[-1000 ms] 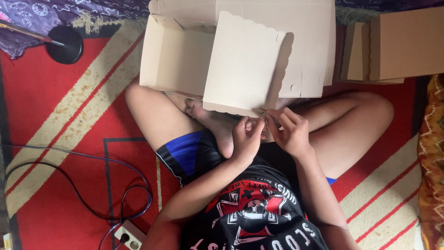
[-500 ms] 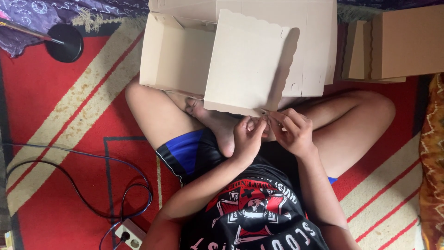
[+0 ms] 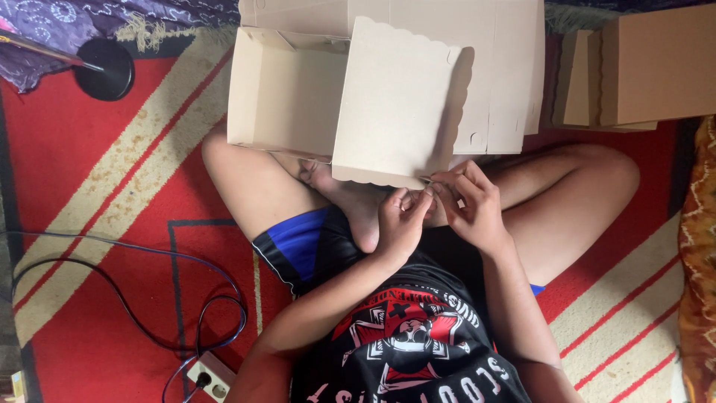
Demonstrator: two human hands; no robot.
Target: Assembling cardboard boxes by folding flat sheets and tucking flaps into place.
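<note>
I sit cross-legged on a red and cream striped mat [image 3: 104,172]. A beige cardboard box [image 3: 287,93] lies open over my knees, with a scalloped-edge flap [image 3: 399,101] standing up in front. My left hand [image 3: 399,224] and my right hand [image 3: 466,201] meet at the flap's near lower corner, fingers pinched on its edge. What sits between the fingertips is too small to make out.
More flat cardboard blanks [image 3: 630,67] lie stacked at the far right. A black round lamp base [image 3: 104,69] stands at the far left on purple cloth [image 3: 89,19]. A dark cable [image 3: 134,298] loops to a white power strip [image 3: 209,373] near my left side.
Both hands have shifted slightly along the flap's lower edge. The box has stayed where it was.
</note>
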